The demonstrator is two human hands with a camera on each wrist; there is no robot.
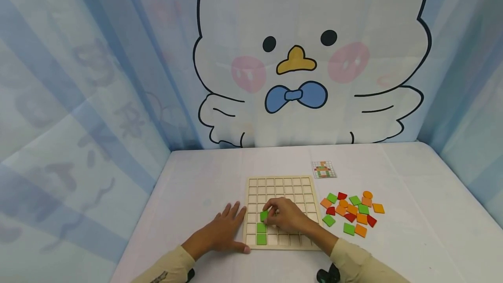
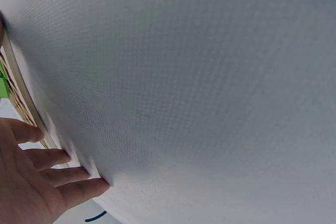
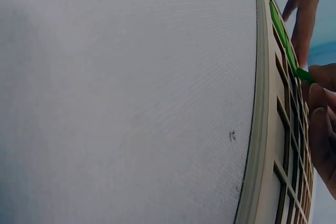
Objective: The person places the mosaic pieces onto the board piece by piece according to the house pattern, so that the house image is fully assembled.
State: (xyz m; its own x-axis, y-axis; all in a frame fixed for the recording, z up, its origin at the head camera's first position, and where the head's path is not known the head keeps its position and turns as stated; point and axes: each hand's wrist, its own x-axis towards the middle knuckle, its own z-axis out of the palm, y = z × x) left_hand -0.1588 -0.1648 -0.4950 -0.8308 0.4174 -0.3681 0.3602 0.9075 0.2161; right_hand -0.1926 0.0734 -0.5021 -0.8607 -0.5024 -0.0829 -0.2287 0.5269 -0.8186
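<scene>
A wooden grid board (image 1: pixel 279 248) lies on the table, with green square tiles (image 1: pixel 261 239) set in two cells of its second column from the left. Between thumb and fingers, my right hand (image 1: pixel 288 216) pinches another green square tile (image 1: pixel 263 216), held over the cell just above those two. In the right wrist view the pinched tile (image 3: pixel 305 75) looks tilted against the grid. My left hand (image 1: pixel 225 230) rests spread at the board's left edge, thumb by the near corner; its straight fingers also show in the left wrist view, along the board's side.
Loose orange, red and green tiles (image 1: pixel 351 209) lie scattered right of the board. Behind it is a small pattern card (image 1: pixel 324 169) with a coloured figure on a grid. A printed curtain (image 1: pixel 298 125) hangs past the table's far edge.
</scene>
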